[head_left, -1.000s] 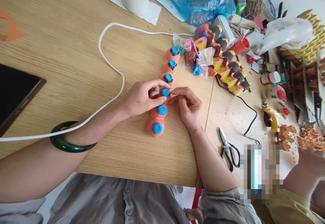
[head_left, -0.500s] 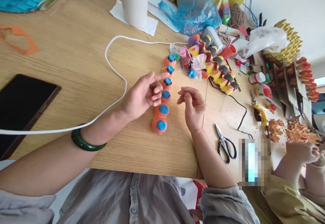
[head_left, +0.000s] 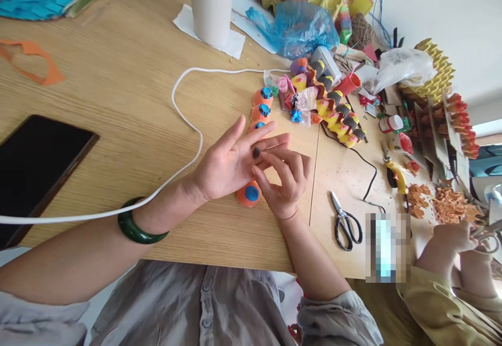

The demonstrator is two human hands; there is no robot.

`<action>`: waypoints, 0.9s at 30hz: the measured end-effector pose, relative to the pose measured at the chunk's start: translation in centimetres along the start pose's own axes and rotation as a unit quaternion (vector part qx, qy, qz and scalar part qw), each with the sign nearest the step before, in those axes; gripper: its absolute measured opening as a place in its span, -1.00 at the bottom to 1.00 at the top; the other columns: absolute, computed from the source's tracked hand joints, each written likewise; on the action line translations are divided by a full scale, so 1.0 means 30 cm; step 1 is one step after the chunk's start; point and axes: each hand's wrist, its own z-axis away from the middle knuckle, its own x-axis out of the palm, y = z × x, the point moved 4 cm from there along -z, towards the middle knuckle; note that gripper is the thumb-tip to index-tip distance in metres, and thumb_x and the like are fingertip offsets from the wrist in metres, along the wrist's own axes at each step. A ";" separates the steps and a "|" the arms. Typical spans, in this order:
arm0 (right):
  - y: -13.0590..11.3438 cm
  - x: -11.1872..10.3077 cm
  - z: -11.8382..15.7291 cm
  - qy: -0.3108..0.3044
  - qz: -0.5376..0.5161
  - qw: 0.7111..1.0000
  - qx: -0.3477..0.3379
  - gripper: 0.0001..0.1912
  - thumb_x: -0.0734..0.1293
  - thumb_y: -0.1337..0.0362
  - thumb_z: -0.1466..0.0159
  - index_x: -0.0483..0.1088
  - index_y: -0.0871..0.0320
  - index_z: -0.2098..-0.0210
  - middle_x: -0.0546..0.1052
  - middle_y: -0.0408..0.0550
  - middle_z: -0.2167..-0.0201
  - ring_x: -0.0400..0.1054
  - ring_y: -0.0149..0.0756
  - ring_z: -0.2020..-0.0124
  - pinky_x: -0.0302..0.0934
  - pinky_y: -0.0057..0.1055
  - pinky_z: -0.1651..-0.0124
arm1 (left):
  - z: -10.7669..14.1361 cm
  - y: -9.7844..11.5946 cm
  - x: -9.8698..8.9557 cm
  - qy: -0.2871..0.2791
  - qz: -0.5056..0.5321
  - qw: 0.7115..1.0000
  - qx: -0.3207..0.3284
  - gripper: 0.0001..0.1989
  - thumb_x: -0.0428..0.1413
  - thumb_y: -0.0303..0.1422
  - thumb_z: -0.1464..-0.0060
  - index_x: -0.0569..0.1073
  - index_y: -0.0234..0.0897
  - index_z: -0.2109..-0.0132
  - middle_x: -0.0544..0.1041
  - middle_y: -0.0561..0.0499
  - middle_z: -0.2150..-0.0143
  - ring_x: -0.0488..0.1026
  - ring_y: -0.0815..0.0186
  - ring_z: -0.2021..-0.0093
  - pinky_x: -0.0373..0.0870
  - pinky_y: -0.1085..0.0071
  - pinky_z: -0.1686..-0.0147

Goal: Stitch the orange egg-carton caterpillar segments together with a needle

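At frame centre, the left hand (head_left: 231,163) lies palm-up, fingers spread, a small dark bead (head_left: 256,152) on one fingertip. The right hand (head_left: 283,181) pinches toward it; light, slippery, best gripped at its sides. The orange caterpillar (head_left: 259,113) lies beneath.

table (head_left: 117,100): matt wood grain | bangle (head_left: 138,227): glossy green | scissors (head_left: 345,220): metal blades

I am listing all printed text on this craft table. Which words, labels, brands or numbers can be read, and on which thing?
No text is readable.
Small bottle: its label is too small to read.
Phone: its screen is dark.
White cylinder: no print shows.
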 end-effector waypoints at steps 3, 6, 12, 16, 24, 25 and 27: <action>-0.006 0.001 -0.010 -0.001 0.005 1.000 0.020 -0.79 0.50 0.26 -0.33 0.47 0.00 0.07 0.66 -0.12 0.24 0.51 -0.20 0.21 0.33 -0.18 0.11 | 0.007 0.002 0.015 -0.032 -0.057 0.998 0.018 -0.32 0.04 0.36 -0.15 0.59 0.03 -0.14 0.60 -0.04 -0.22 0.41 -0.07 -0.39 0.54 -0.02 -0.19; -0.001 -0.008 -0.015 0.011 -0.005 0.999 0.039 -0.85 0.45 0.35 -0.36 0.47 0.02 0.11 0.67 -0.13 0.27 0.52 -0.25 0.24 0.34 -0.20 0.12 | 0.009 0.003 0.015 -0.056 -0.103 0.992 0.049 -0.28 0.08 0.36 -0.12 0.58 0.02 -0.19 0.58 -0.07 -0.26 0.41 -0.07 -0.38 0.53 0.04 -0.18; 0.025 -0.033 -0.010 0.015 -0.034 0.998 0.041 -0.86 0.43 0.41 -0.38 0.49 0.05 0.12 0.64 -0.12 0.30 0.46 -0.30 0.28 0.34 -0.26 0.19 | 0.015 0.013 -0.044 0.068 -0.291 0.944 0.143 -0.61 0.35 -0.09 -0.17 0.65 -0.23 -0.03 0.69 -0.08 0.05 0.62 0.21 0.05 0.55 0.38 0.07; 0.037 -0.034 -0.006 0.010 -0.039 0.999 0.037 -0.85 0.44 0.43 -0.37 0.49 0.05 0.14 0.61 -0.15 0.33 0.44 -0.31 0.29 0.34 -0.28 0.21 | 0.009 0.013 -0.045 0.092 -0.330 0.930 0.134 -0.66 0.34 -0.06 -0.15 0.63 -0.28 0.30 0.54 0.05 0.46 0.45 0.38 0.46 0.45 0.46 0.41; 0.046 -0.018 -0.001 -0.015 -0.099 0.993 0.062 -0.83 0.43 0.38 -0.39 0.49 0.08 0.04 0.64 -0.08 0.24 0.51 -0.27 0.22 0.40 -0.25 0.18 | 0.009 0.014 -0.048 0.106 -0.355 0.914 0.164 -0.66 0.33 -0.07 -0.17 0.58 -0.25 0.38 0.42 0.10 0.55 0.36 0.41 0.51 0.35 0.50 0.48; 0.045 -0.017 -0.002 -0.017 -0.098 0.993 0.061 -0.83 0.43 0.38 -0.38 0.49 0.08 0.05 0.64 -0.09 0.24 0.52 -0.27 0.22 0.40 -0.25 0.18 | 0.009 0.014 -0.049 0.106 -0.360 0.912 0.166 -0.65 0.32 -0.07 -0.17 0.57 -0.25 0.38 0.42 0.11 0.55 0.36 0.41 0.51 0.35 0.50 0.48; 0.042 -0.018 -0.003 -0.019 -0.092 0.994 0.057 -0.84 0.44 0.40 -0.37 0.49 0.07 0.08 0.64 -0.12 0.27 0.50 -0.29 0.24 0.39 -0.27 0.19 | 0.010 0.016 -0.049 0.107 -0.369 0.908 0.170 -0.62 0.32 -0.05 -0.17 0.54 -0.25 0.41 0.40 0.11 0.56 0.34 0.41 0.51 0.34 0.50 0.48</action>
